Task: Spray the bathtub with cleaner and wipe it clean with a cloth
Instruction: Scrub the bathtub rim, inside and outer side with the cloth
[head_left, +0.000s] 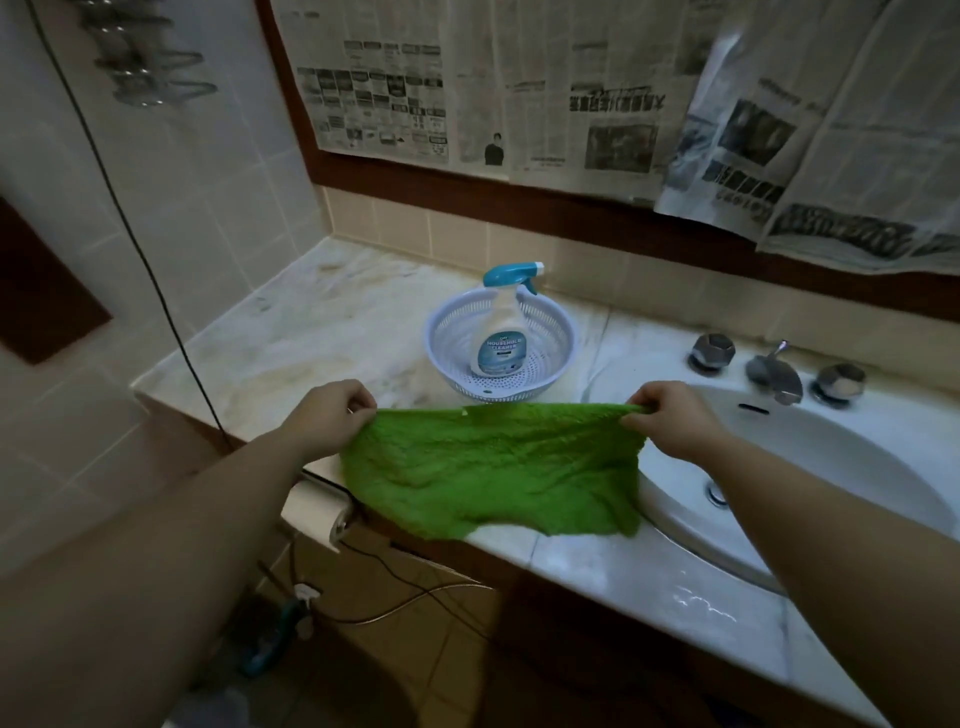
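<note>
Cloth (493, 467), green and spread wide, hangs between my two hands over the front of the marble counter (311, 332), beside the basin (831, 467). My left hand (327, 421) pinches its upper left corner; my right hand (670, 421) pinches the upper right. Behind it, the spray bottle (501, 322) stands upright in a white perforated basket (550, 332).
</note>
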